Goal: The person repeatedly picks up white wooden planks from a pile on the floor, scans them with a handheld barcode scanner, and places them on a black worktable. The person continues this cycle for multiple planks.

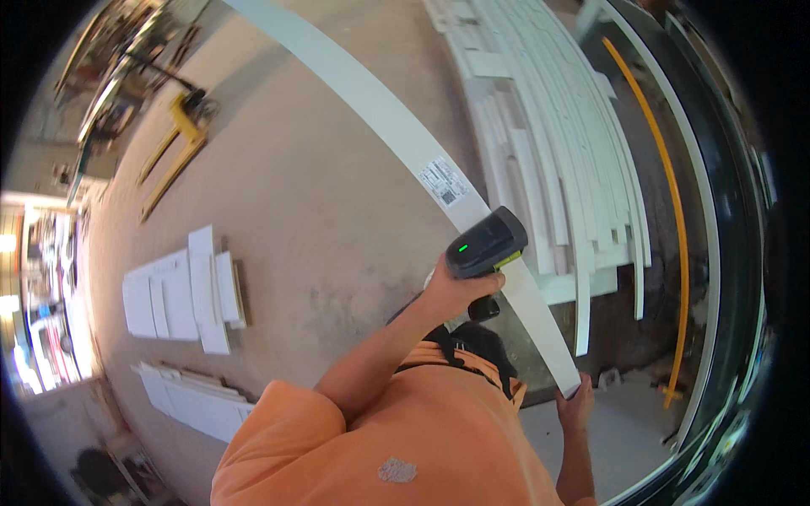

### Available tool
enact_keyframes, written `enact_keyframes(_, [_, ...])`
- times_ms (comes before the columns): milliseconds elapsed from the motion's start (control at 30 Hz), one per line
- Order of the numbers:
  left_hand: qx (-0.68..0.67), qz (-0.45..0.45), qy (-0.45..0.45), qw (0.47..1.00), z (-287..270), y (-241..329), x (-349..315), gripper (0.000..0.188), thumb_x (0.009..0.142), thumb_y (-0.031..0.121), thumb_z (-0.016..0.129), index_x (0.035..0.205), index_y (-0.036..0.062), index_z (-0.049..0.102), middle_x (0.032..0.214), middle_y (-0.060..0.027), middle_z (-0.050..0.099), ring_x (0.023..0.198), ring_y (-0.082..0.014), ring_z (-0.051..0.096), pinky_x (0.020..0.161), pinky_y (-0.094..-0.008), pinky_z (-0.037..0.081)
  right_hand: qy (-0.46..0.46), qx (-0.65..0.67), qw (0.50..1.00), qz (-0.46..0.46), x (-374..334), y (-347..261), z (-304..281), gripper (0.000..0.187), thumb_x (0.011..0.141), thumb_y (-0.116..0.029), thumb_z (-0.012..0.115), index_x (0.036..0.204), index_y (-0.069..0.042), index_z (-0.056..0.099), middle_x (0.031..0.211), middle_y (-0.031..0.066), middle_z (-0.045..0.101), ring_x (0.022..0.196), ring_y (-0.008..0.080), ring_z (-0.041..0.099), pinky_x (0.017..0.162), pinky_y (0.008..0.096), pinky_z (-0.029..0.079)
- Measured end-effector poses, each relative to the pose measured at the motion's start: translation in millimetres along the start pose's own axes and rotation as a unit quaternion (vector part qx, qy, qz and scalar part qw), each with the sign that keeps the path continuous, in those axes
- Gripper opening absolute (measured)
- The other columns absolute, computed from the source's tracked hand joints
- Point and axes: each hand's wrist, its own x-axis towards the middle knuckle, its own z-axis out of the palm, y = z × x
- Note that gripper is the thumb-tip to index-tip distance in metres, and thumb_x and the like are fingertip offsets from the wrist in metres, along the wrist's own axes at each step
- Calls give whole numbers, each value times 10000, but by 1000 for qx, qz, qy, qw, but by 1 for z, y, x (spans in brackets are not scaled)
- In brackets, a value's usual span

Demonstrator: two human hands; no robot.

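The left hand [456, 291] is wrapped around the grip of a dark handheld scanner [487, 244], fingers closed tight on the handle; a small green light glows on the scanner's top. The scanner's head sits right over a long white board [380, 105], which runs diagonally from the upper left of the view down to the lower right. On the board's face, just up-left of the scanner, lies a white label [444, 181] with black print — close to the scanner's nose but not covered by it.

The right hand [575, 403] holds the board at its lower end, fingers curled around the edge there, so the board spans between that hand and the far upper corner of the view. The two hands are apart along the board: the left near its middle with the scanner, the right at its near tip.

An orange shirt [405, 447] fills the lower middle, with a dark strap across the shoulder.

To the right of the board lies a wide stack of white strips [557, 126], packed side by side, with a thin orange rod [666, 185] curving beyond them. On the concrete floor [321, 194] to the left rest two groups of white panels [181, 295] — and farther off, a yellow pallet jack [177, 139].
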Motion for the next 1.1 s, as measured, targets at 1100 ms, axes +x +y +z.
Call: enact_keyframes(1100, [-289, 122, 663, 680, -152, -178, -377, 294, 800, 367, 744, 803, 82, 668, 645, 11, 593, 403, -85, 442, 357, -265, 281, -465, -106, 738, -477, 64, -222, 141, 644, 676, -398, 854, 1071, 41, 595, 948, 262, 686, 910, 432, 677, 772, 486, 524])
